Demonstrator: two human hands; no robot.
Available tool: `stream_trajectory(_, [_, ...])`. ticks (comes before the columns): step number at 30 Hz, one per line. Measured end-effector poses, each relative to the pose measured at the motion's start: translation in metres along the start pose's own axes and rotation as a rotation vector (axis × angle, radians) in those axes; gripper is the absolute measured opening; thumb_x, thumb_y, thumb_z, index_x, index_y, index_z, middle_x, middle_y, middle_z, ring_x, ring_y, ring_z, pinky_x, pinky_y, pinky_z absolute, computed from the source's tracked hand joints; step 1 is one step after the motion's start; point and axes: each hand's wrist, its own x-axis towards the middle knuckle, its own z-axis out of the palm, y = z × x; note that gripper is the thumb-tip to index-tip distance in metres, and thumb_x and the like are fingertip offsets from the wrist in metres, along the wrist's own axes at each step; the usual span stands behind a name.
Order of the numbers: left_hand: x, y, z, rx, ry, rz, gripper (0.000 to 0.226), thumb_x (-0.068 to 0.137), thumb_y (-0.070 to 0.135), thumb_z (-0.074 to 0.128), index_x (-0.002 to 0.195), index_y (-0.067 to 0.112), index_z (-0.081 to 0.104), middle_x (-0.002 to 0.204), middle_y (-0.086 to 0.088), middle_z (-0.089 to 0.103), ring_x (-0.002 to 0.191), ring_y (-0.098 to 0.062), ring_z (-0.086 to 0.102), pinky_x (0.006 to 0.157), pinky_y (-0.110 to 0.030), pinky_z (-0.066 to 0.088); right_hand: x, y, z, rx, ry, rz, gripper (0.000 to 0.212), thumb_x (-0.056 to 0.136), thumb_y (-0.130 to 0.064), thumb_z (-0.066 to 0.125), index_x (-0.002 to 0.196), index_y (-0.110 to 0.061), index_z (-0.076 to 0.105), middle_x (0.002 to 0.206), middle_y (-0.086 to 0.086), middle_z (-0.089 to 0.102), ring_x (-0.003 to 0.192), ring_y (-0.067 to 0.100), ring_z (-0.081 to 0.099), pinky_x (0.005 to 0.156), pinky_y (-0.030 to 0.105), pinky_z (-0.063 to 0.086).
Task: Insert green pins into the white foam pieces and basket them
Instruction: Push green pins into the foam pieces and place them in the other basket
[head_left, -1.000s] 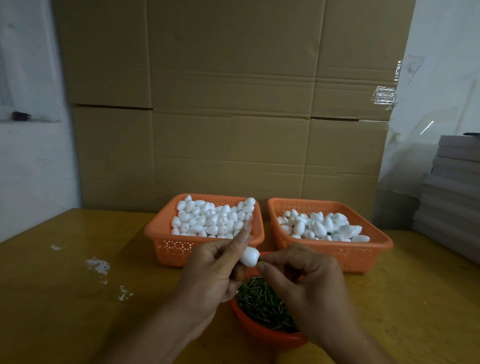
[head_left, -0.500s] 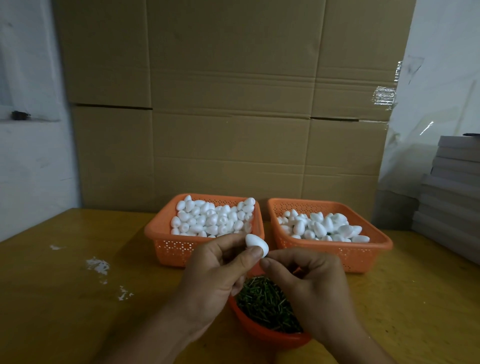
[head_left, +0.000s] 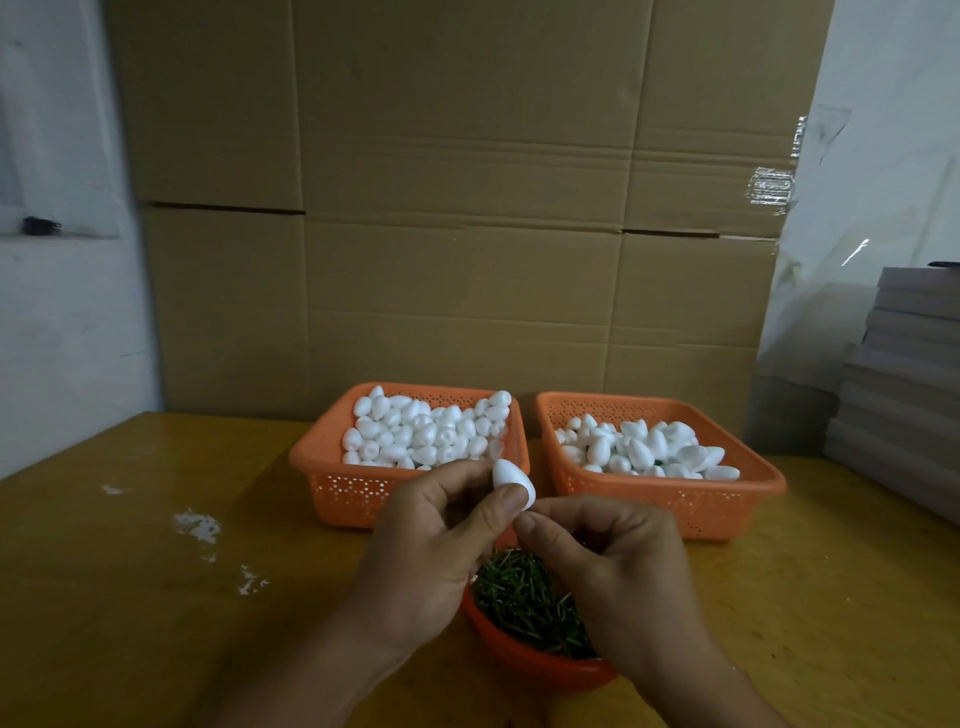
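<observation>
Head view: the foam egg (head_left: 513, 480), pinched by the left hand (head_left: 441, 540), has been lifted and turned since a second ago; the right hand (head_left: 613, 566) is curled at its tip, seemingly pressing a pin in, though none is visible.

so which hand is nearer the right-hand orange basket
Right. The right hand sits just in front of the right basket, by its near-left corner; the left hand is in front of the left basket.

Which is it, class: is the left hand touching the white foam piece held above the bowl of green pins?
Touching. The head view shows the left hand pinching the foam piece, its thumb overlapping the lower edge.
</observation>
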Motion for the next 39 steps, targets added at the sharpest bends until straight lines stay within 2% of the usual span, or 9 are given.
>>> stream_trajectory(3, [-0.001, 0.002, 0.001, 0.042, -0.022, 0.045, 0.012, 0.088, 0.037, 0.063, 0.091, 0.034, 0.074, 0.065, 0.018, 0.064, 0.064, 0.005, 0.06, 0.058, -0.011, 0.046, 0.0, 0.001, 0.001, 0.013, -0.003, 0.006, 0.009, 0.077, -0.035, 0.073, 0.082, -0.032, 0.08, 0.067, -0.006, 0.074, 0.055, 0.002, 0.064, 0.053, 0.012, 0.046])
stream_trajectory(19, [-0.003, -0.002, 0.003, 0.09, 0.006, 0.092, 0.018, 0.09, 0.042, 0.06, 0.093, 0.031, 0.073, 0.068, 0.02, 0.065, 0.067, 0.008, 0.061, 0.06, -0.009, 0.046, 0.001, 0.005, 0.002, 0.065, 0.004, 0.056, 0.014, 0.076, -0.037, 0.072, 0.08, -0.027, 0.081, 0.068, 0.004, 0.074, 0.05, 0.007, 0.058, 0.049, 0.02, 0.046])
stream_trajectory(24, [-0.004, -0.003, 0.005, 0.095, -0.023, 0.064, 0.024, 0.093, 0.041, 0.057, 0.112, 0.033, 0.07, 0.076, 0.027, 0.067, 0.075, 0.01, 0.063, 0.064, -0.007, 0.047, 0.005, 0.008, -0.002, 0.074, 0.058, 0.117, 0.009, 0.084, -0.018, 0.074, 0.078, -0.018, 0.081, 0.069, 0.01, 0.073, 0.053, 0.014, 0.057, 0.051, 0.026, 0.047])
stream_trajectory(26, [-0.005, -0.007, 0.005, 0.137, -0.008, 0.046, 0.03, 0.091, 0.048, 0.058, 0.114, 0.033, 0.07, 0.081, 0.027, 0.068, 0.081, 0.009, 0.064, 0.068, -0.009, 0.049, 0.008, 0.01, -0.007, 0.057, 0.099, 0.138, 0.01, 0.085, -0.012, 0.074, 0.078, -0.016, 0.08, 0.069, 0.007, 0.074, 0.053, 0.009, 0.058, 0.052, 0.021, 0.048])
stream_trajectory(28, [-0.006, -0.011, 0.004, 0.199, 0.016, 0.022, 0.042, 0.089, 0.057, 0.059, 0.12, 0.03, 0.069, 0.104, 0.02, 0.072, 0.103, 0.003, 0.065, 0.085, -0.018, 0.053, 0.014, 0.012, -0.013, 0.031, 0.141, 0.168, 0.008, 0.086, -0.011, 0.074, 0.08, -0.015, 0.079, 0.067, 0.004, 0.074, 0.052, 0.004, 0.059, 0.052, 0.015, 0.048])
stream_trajectory(31, [-0.008, -0.012, 0.004, 0.303, 0.008, 0.008, 0.049, 0.086, 0.06, 0.057, 0.122, 0.029, 0.068, 0.11, 0.013, 0.072, 0.108, -0.003, 0.065, 0.094, -0.037, 0.055, 0.029, 0.022, -0.031, -0.08, 0.236, 0.19, 0.009, 0.087, -0.016, 0.073, 0.081, -0.022, 0.077, 0.07, -0.007, 0.074, 0.055, -0.001, 0.064, 0.051, 0.013, 0.048])
stream_trajectory(33, [-0.009, -0.012, 0.005, 0.371, 0.002, 0.026, 0.044, 0.089, 0.057, 0.057, 0.12, 0.03, 0.069, 0.106, 0.016, 0.071, 0.106, -0.001, 0.064, 0.092, -0.036, 0.055, 0.044, 0.035, -0.047, -0.211, 0.322, 0.193, 0.009, 0.088, -0.018, 0.072, 0.085, -0.026, 0.076, 0.072, -0.011, 0.074, 0.064, -0.001, 0.067, 0.053, 0.016, 0.049])
stream_trajectory(35, [-0.01, -0.012, 0.006, 0.423, -0.002, 0.046, 0.041, 0.091, 0.057, 0.057, 0.121, 0.03, 0.068, 0.106, 0.018, 0.07, 0.106, 0.0, 0.064, 0.09, -0.034, 0.055, 0.061, 0.048, -0.064, -0.349, 0.391, 0.209, 0.007, 0.09, -0.018, 0.071, 0.093, -0.021, 0.078, 0.073, -0.008, 0.073, 0.056, 0.008, 0.064, 0.055, 0.024, 0.049])
stream_trajectory(39, [-0.01, -0.012, 0.007, 0.482, -0.008, 0.069, 0.044, 0.089, 0.057, 0.054, 0.122, 0.03, 0.067, 0.105, 0.017, 0.068, 0.104, -0.001, 0.063, 0.087, -0.032, 0.054, 0.089, 0.071, -0.092, -0.669, 0.385, 0.237, 0.014, 0.093, -0.019, 0.066, 0.087, -0.015, 0.078, 0.075, 0.004, 0.074, 0.056, 0.023, 0.062, 0.054, 0.036, 0.049])
